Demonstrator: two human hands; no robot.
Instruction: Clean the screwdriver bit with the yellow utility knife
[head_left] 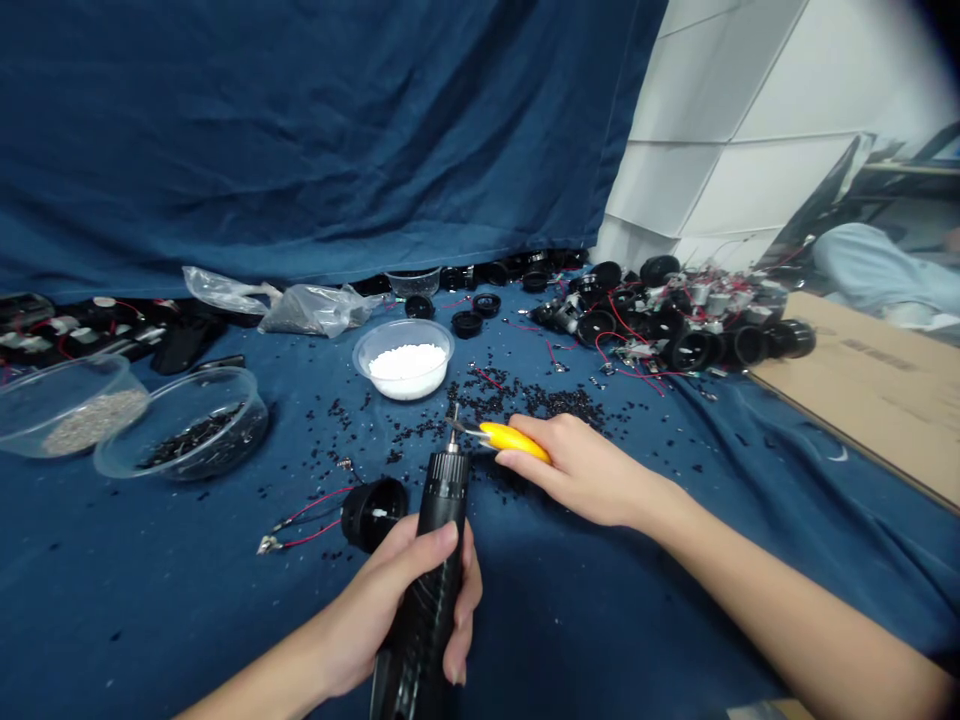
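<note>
My left hand (409, 610) is shut around a black electric screwdriver (442, 540), which stands upright with its metal bit pointing away from me. My right hand (577, 470) grips yellow-handled pliers (514, 441), and their metal tips sit close by the bit. Just left of the screwdriver lies a black round housing (373, 515) with red wires (304, 525) ending in metal terminals. Small black bits (525, 398) are scattered on the blue cloth (570, 610) ahead of my hands.
A clear bowl of white pellets (407, 370) stands ahead. Clear bowls of black bits (187, 425) and grey granules (67, 410) sit left. Black round parts with red wires (660, 320) heap up right, beside a cardboard sheet (862, 390). A person's pale blue sleeve (877, 270) shows far right.
</note>
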